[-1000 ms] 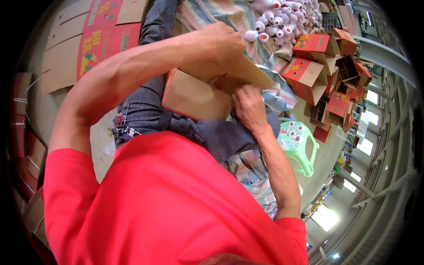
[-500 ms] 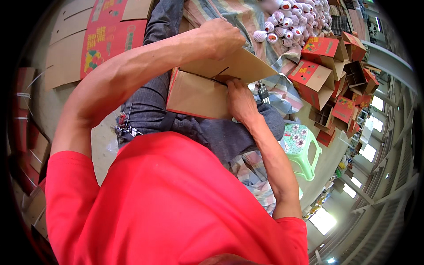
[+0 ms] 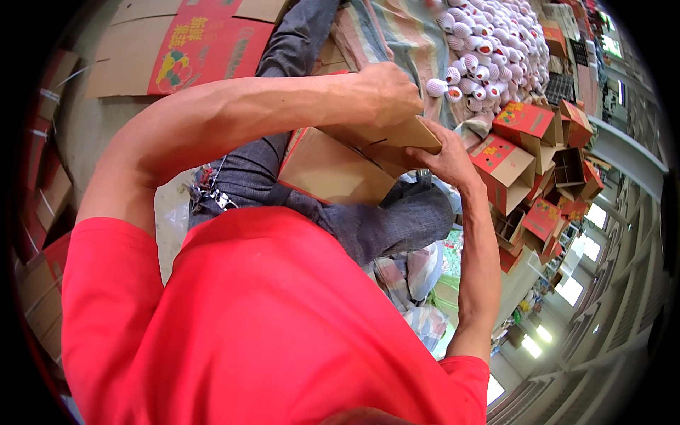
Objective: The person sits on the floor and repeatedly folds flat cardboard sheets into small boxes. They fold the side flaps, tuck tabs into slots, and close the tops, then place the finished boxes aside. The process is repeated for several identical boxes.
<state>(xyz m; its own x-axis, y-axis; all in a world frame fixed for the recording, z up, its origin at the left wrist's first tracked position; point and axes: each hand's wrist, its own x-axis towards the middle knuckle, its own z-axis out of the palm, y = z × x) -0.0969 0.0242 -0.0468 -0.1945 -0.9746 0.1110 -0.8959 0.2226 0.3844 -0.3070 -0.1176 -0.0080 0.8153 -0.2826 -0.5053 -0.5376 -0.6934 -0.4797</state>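
Right fingers (image 3: 426,156) gripping carton flap (image 3: 405,135), left hand (image 3: 391,93) alongside — netted fruit (image 3: 496,57) beyond

Site: a large warehouse-type packing space. Evidence: a heavy grey beam (image 3: 627,147) and bright windows (image 3: 570,291) beyond. Open red-and-brown boxes (image 3: 541,218) lie piled on the floor (image 3: 100,142); flat printed cardboard (image 3: 126,58) lies at upper left, strapped bundles (image 3: 60,193) at far left. Many round, net-wrapped goods (image 3: 499,62) are heaped on a striped sheet (image 3: 398,35).

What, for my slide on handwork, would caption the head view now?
Left hand at, right hand gripping, a cardboard box on the lap; net-wrapped pieces heaped beyond.
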